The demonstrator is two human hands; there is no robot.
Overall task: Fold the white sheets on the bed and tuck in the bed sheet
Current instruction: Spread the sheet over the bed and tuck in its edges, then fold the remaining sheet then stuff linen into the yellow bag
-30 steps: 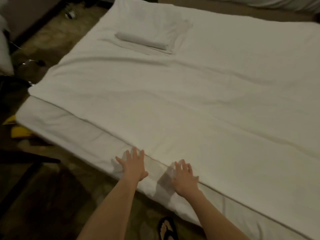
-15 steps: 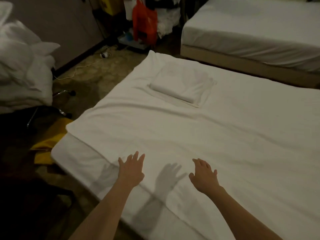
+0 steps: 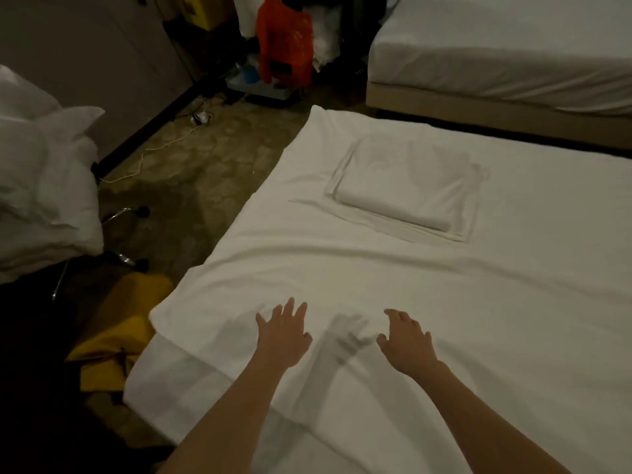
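A: Hands first. Left?

B: Left hand was palm down over the white sheet, fingers straight and spread wide, holding nothing. Looked flat on the cloth, though contact wasn't certain. Forearm came in from the bottom edge, angled up and right.

A: Right one?

B: Right hand was also palm down, fingers loosely spread with a slight bend, gripping nothing. It sat just right of the left, with a hand shadow on the sheet between them. Couldn't tell if it touched or hovered.

A: Where was the sheet?

B: Spread across the bed, lying on top. Its near-left corner stopped short of the mattress corner, so a strip of mattress side showed below the sheet edge. Left hand was close to that edge. A few long creases ran across the middle.

A: Anything farther up?

B: A folded white sheet lay flat near the far-left end of the bed, well apart from both hands.

A: Room around the bed?

B: Open carpet along the left side, with a white cable on it. A yellow cloth lay on the floor just beside the near-left corner. A pile of white bedding sat far left, an orange bag at the back, and a second bed beyond a narrow gap.
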